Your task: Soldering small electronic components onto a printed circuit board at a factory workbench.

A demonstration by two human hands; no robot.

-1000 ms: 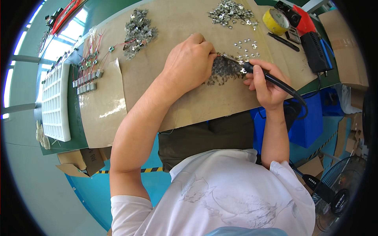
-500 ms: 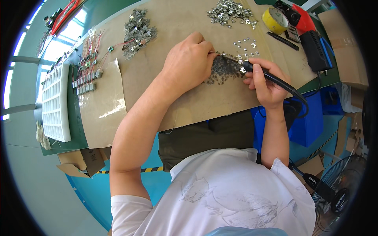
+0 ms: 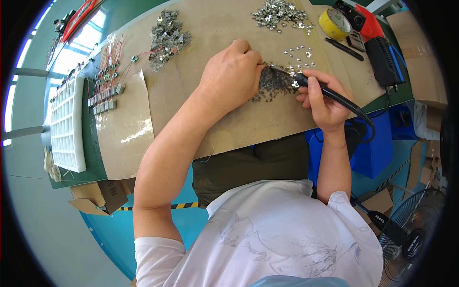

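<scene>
- Left hand (image 3: 230,76), upper middle of the frame: curled, its fingertips hidden from me; I can't tell what they pinch, if anything.
- Right hand (image 3: 330,107), right of centre: gripping a black soldering iron (image 3: 337,97), whose slim tip points left toward those hidden fingertips; whether it touches anything is too small to see.
- Dark, speckled patch (image 3: 275,87) between the hands: partly covered by the left one.
- Fan (image 3: 412,244), lower right: lost in the dark rim.
- Since half a second ago, the left hand has shifted slightly right; the iron looks unmoved.
</scene>
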